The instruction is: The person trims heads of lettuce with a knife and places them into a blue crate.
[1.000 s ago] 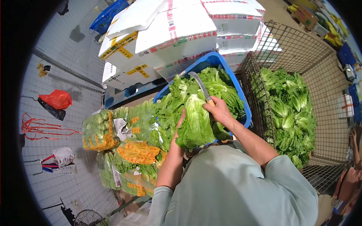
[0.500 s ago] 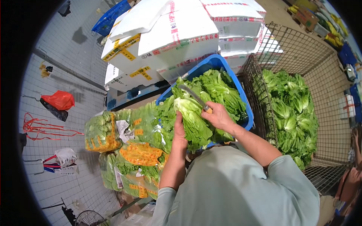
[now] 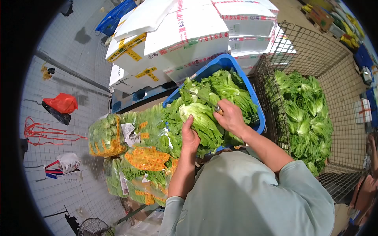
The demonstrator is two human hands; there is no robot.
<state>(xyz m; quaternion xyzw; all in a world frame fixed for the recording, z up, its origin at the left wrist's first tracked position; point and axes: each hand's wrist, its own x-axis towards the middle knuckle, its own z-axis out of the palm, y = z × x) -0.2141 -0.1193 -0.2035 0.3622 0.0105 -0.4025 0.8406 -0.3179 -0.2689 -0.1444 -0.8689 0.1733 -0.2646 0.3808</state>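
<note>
A pale green head of lettuce [image 3: 201,122] lies in my left hand [image 3: 190,137], whose thumb is pressed along its near side; the other fingers are hidden beneath the leaves. My right hand [image 3: 231,118] is closed round the wooden handle of a knife [image 3: 201,98]. Its thin blade points up and to the left, just beyond the pale end of that lettuce. I cannot tell whether the blade touches it. Below and behind both hands, more loose lettuce [image 3: 230,88] fills a blue plastic basket [image 3: 252,92].
Right of the basket stands a wire mesh cage [image 3: 338,94] holding many lettuces [image 3: 305,118]. White foam boxes [image 3: 185,33] are stacked behind. Bagged greens [image 3: 145,157] are piled at the left, near a white grid wall [image 3: 59,90] with hanging bags. Part of another person [image 3: 364,192] shows far right.
My right hand has moved slightly up and right, and the knife blade now appears narrower, turned edge-on. My left hand and the lettuce have shifted and turned a little.
</note>
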